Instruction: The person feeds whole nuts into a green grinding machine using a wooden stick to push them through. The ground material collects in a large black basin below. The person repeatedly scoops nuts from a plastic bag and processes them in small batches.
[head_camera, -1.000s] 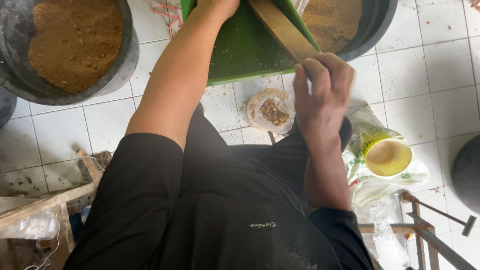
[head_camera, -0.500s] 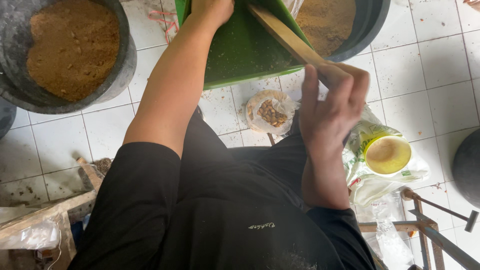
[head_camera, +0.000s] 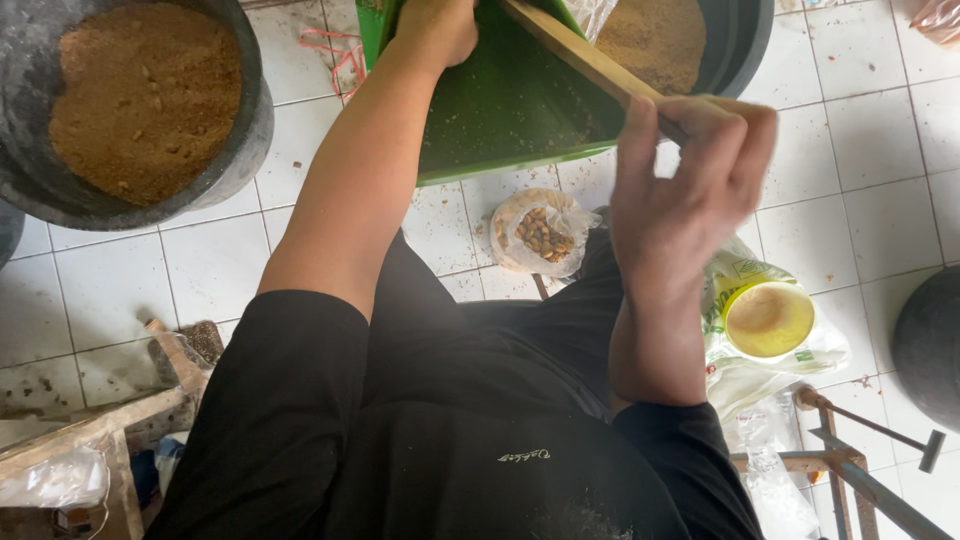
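Wooden stick (head_camera: 585, 58) gripped in right hand (head_camera: 690, 190); left hand (head_camera: 437, 27) grips the green tray (head_camera: 500, 110).

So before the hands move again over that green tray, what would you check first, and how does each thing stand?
1. Right hand on the long wooden stick: ok, the fingers curl round its near end.
2. Left hand steadying the green plastic tray: ok, it rests at the tray's far part.
3. Tray surface: not ok, crumbs are scattered on it.
4. Small clear bag of brown nuts on the white tiled floor: ok, it lies just under the tray's near edge.
5. Dark round tub of brown powder: ok, upright beside the tray.
6. Tray's footing: cannot tell, hidden.
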